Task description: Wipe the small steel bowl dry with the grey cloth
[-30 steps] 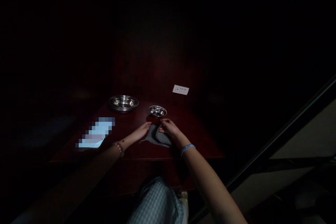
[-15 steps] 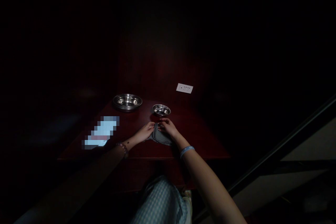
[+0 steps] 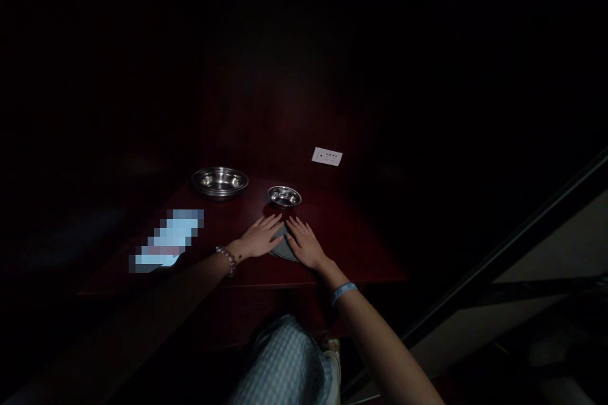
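A small grey cloth lies folded on the dark red table, mostly covered by my hands. My left hand lies flat on its left part with the fingers stretched out. My right hand rests flat on its right part, fingers also spread. Just beyond my fingertips stands a small steel bowl. A larger steel bowl sits further left at the table's back.
A pale blurred flat object lies at the table's left. A white socket plate is on the dark wall behind. The room is very dark. A dark rail runs diagonally at the right.
Both hands had been pinching the cloth's folded edge near the small bowl. Now they have flattened out and press down on the cloth, which looks smaller and flatter.
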`<control>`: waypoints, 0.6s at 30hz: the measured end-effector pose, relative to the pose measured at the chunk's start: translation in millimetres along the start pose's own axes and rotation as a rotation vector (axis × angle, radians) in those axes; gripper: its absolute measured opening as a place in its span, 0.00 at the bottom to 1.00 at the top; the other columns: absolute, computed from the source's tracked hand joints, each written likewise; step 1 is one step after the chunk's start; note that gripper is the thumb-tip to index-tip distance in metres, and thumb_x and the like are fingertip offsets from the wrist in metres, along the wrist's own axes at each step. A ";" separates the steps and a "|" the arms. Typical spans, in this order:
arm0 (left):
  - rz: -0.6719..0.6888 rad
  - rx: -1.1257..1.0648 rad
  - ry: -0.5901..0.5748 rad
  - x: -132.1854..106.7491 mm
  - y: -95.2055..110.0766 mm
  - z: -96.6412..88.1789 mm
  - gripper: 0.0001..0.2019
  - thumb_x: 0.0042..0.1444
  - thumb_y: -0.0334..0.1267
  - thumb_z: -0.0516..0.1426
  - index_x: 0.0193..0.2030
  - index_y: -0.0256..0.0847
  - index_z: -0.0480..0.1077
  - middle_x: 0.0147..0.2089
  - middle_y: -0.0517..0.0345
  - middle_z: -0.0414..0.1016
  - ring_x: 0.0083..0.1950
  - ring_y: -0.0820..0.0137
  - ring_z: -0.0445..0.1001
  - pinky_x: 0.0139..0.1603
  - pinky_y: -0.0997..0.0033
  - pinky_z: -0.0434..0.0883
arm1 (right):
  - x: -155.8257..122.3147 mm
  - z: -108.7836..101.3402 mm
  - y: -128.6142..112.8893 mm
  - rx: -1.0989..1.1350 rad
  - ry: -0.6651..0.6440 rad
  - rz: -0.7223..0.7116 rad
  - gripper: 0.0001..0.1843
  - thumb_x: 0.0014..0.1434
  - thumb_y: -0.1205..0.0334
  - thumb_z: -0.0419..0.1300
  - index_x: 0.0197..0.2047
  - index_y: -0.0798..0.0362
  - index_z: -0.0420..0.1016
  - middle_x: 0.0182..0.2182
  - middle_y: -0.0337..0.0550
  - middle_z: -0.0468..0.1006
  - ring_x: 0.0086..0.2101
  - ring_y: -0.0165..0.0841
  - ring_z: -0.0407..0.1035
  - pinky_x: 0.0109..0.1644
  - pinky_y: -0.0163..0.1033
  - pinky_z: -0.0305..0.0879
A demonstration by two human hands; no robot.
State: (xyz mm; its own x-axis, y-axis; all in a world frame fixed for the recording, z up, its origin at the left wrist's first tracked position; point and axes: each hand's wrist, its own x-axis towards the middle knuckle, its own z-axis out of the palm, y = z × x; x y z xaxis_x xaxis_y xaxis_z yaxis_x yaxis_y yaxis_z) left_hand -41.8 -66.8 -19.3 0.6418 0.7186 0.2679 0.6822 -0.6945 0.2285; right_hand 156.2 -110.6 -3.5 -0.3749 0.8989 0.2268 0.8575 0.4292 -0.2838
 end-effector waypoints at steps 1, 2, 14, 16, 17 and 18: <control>-0.023 0.015 -0.036 0.3 -1.7 -0.5 0.27 0.67 0.47 0.43 0.71 0.42 0.55 0.74 0.46 0.51 0.75 0.58 0.48 0.72 0.48 0.48 | -1.0 1.4 0.3 0.000 -0.024 0.008 0.29 0.71 0.52 0.40 0.71 0.50 0.52 0.70 0.48 0.54 0.71 0.38 0.42 0.73 0.56 0.39; -0.045 0.024 -0.070 0.2 -3.2 -0.9 0.28 0.68 0.47 0.42 0.71 0.42 0.54 0.74 0.46 0.51 0.75 0.58 0.48 0.72 0.47 0.47 | -1.8 2.5 0.7 0.000 -0.048 0.015 0.29 0.71 0.52 0.39 0.72 0.50 0.52 0.70 0.48 0.54 0.71 0.38 0.42 0.73 0.56 0.38; -0.064 0.048 -0.200 4.0 -7.5 -10.3 0.29 0.68 0.50 0.40 0.73 0.41 0.51 0.75 0.47 0.49 0.75 0.59 0.48 0.71 0.54 0.47 | -5.4 4.3 2.7 0.040 -0.044 0.040 0.28 0.71 0.53 0.41 0.71 0.50 0.54 0.70 0.47 0.54 0.70 0.37 0.45 0.73 0.54 0.39; -0.034 0.050 -0.168 5.7 -10.3 -12.2 0.28 0.68 0.48 0.39 0.71 0.42 0.55 0.73 0.47 0.54 0.73 0.60 0.53 0.69 0.55 0.51 | -6.8 5.0 6.1 0.058 0.045 0.112 0.26 0.70 0.56 0.42 0.68 0.51 0.59 0.68 0.48 0.59 0.68 0.37 0.50 0.72 0.53 0.43; -0.012 0.046 -0.144 6.8 -11.7 -13.7 0.27 0.69 0.47 0.39 0.70 0.43 0.57 0.72 0.48 0.58 0.71 0.60 0.57 0.68 0.56 0.53 | -7.6 4.9 8.1 0.060 0.092 0.162 0.25 0.70 0.58 0.43 0.67 0.52 0.62 0.67 0.49 0.62 0.67 0.38 0.53 0.71 0.52 0.46; 0.009 0.042 -0.118 8.2 -12.7 -15.7 0.26 0.69 0.47 0.39 0.68 0.44 0.60 0.70 0.48 0.62 0.68 0.60 0.60 0.66 0.57 0.56 | -8.4 4.5 10.2 0.056 0.133 0.208 0.24 0.70 0.59 0.44 0.65 0.53 0.64 0.64 0.50 0.66 0.65 0.38 0.57 0.69 0.50 0.49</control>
State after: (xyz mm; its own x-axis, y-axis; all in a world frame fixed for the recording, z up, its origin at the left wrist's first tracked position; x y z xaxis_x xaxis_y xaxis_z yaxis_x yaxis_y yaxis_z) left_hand -50.7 -52.6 -5.3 0.6831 0.7132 0.1568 0.6887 -0.7006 0.1864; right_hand 166.5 -113.3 -12.4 -0.1397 0.9503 0.2782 0.8890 0.2441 -0.3873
